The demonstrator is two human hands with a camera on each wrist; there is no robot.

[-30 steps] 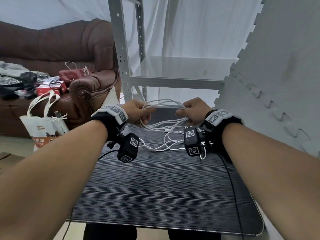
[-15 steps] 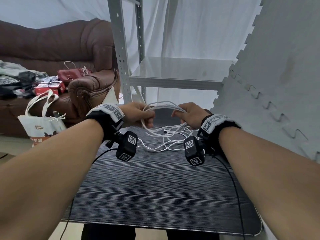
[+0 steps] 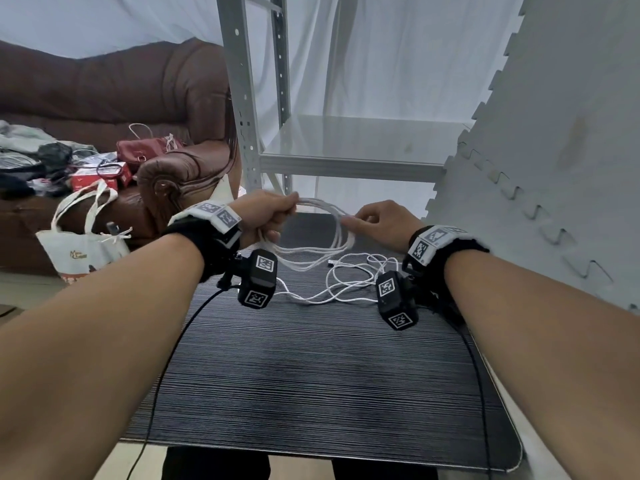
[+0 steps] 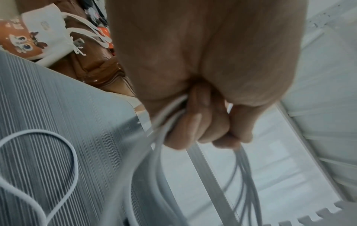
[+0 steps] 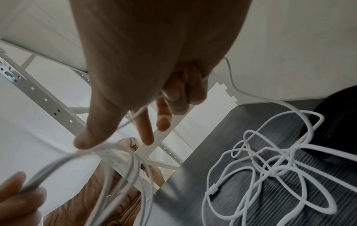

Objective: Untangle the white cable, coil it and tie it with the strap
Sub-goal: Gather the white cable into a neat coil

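Since the earlier frames both my hands have lifted off the tabletop, and the gathered loops of the white cable [image 3: 323,230] now hang in the air between them instead of resting low over the table.

White cable: several loops are bunched and held above the far edge of the black ribbed table [image 3: 322,375]. The remainder lies loose and tangled on the table surface, just below and to the right of the held loops, with one connector end visible among the strands.

Left hand [image 3: 265,214]: fingers curled tight around the bunched loops; the left wrist view confirms the strands passing through the closed fist [image 4: 193,114].

Right hand [image 3: 384,225]: the wrist view shows the thumb pressed against the strands where they leave the bundle, with the ring and little fingers curled over a single strand running back toward the loose pile [image 5: 183,91]. Index and middle fingers are extended. Motion blur prevents a finer reading of the contact.

Surroundings: a grey metal shelving unit [image 3: 349,154] stands directly behind the table. A grey interlocking foam panel [image 3: 554,150] leans on the right. A brown leather sofa [image 3: 121,98] sits to the left, carrying a red handbag [image 3: 145,150] and assorted clutter, with a white tote bag [image 3: 81,244] on the floor in front of it.
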